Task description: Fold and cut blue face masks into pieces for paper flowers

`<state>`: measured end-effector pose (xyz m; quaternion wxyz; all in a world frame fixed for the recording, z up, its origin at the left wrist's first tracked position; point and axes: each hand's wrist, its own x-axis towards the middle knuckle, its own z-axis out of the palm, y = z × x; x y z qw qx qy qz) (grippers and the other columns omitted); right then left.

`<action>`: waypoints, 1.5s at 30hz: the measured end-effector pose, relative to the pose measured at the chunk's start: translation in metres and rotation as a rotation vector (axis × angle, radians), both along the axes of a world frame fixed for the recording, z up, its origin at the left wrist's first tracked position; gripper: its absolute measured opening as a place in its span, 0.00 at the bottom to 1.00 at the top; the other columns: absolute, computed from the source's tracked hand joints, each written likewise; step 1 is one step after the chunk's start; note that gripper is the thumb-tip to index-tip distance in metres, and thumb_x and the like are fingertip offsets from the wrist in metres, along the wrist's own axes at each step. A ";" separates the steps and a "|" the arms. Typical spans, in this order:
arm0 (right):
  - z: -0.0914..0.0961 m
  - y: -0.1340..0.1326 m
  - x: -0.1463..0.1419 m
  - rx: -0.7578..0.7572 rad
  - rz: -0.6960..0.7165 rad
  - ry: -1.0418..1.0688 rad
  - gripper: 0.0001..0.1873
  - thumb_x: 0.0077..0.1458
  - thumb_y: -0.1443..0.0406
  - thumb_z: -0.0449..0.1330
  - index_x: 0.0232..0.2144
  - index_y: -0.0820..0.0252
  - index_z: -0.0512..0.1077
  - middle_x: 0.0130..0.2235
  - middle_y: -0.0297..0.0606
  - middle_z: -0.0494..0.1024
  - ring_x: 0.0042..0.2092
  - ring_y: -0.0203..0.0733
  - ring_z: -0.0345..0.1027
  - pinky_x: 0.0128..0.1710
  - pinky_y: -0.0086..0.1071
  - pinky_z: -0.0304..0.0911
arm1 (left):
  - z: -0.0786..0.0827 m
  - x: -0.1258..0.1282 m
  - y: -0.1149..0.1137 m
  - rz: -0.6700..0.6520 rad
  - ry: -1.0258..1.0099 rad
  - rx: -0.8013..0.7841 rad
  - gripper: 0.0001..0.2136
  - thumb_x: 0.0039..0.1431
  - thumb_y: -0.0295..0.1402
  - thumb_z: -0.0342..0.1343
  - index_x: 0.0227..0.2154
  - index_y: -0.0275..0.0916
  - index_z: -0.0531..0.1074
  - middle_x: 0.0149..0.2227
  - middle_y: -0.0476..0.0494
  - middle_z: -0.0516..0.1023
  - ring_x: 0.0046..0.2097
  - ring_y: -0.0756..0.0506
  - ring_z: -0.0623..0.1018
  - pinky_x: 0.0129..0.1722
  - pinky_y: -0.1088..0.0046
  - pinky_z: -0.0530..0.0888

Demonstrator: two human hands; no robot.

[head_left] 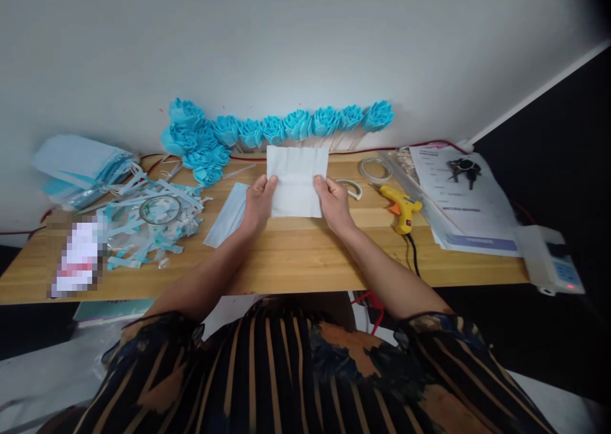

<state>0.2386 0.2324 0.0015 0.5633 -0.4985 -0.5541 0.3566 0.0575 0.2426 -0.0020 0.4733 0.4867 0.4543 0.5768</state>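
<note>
Both hands hold up a white pleated sheet (296,179), like a face-mask layer, above the wooden table (305,256). My left hand (259,202) pinches its left edge and my right hand (333,200) pinches its right edge. A pale blue mask layer (228,221) lies flat on the table just left of my left hand. A row of blue folded flowers (281,128) lines the wall behind the sheet.
A yellow glue gun (401,206) with its cord lies right of my right hand, near a tape roll (375,168) and papers with keys (462,170). Blue scraps and a ring (160,210) pile at the left, beside a stack of blue masks (83,163). A white device (548,259) sits far right.
</note>
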 end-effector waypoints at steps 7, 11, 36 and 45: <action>0.000 0.004 0.003 -0.076 0.068 0.148 0.29 0.52 0.38 0.66 0.25 0.56 0.69 0.26 0.30 0.64 0.30 0.37 0.57 0.29 0.32 0.56 | 0.003 -0.006 0.003 -0.039 -0.059 -0.033 0.21 0.59 0.55 0.64 0.32 0.39 0.72 0.27 0.49 0.74 0.30 0.48 0.74 0.28 0.74 0.68; 0.003 0.006 0.005 -0.100 0.136 0.243 0.26 0.49 0.41 0.70 0.34 0.55 0.76 0.29 0.31 0.72 0.31 0.39 0.64 0.31 0.32 0.62 | 0.006 -0.007 0.004 -0.077 -0.133 -0.017 0.21 0.55 0.53 0.67 0.35 0.39 0.74 0.29 0.49 0.77 0.29 0.50 0.73 0.29 0.75 0.68; 0.007 0.008 0.009 -0.080 0.131 0.194 0.26 0.47 0.47 0.71 0.44 0.52 0.76 0.31 0.32 0.73 0.32 0.40 0.65 0.33 0.34 0.63 | 0.011 -0.011 0.010 -0.137 -0.105 -0.005 0.22 0.45 0.44 0.75 0.39 0.41 0.74 0.25 0.53 0.72 0.24 0.51 0.68 0.25 0.76 0.64; -0.002 0.018 0.011 -0.083 0.126 0.225 0.36 0.46 0.50 0.72 0.56 0.53 0.72 0.36 0.33 0.79 0.38 0.43 0.73 0.39 0.36 0.69 | 0.001 -0.013 0.015 -0.012 0.014 0.106 0.28 0.52 0.44 0.74 0.54 0.44 0.72 0.27 0.53 0.71 0.29 0.48 0.73 0.29 0.73 0.65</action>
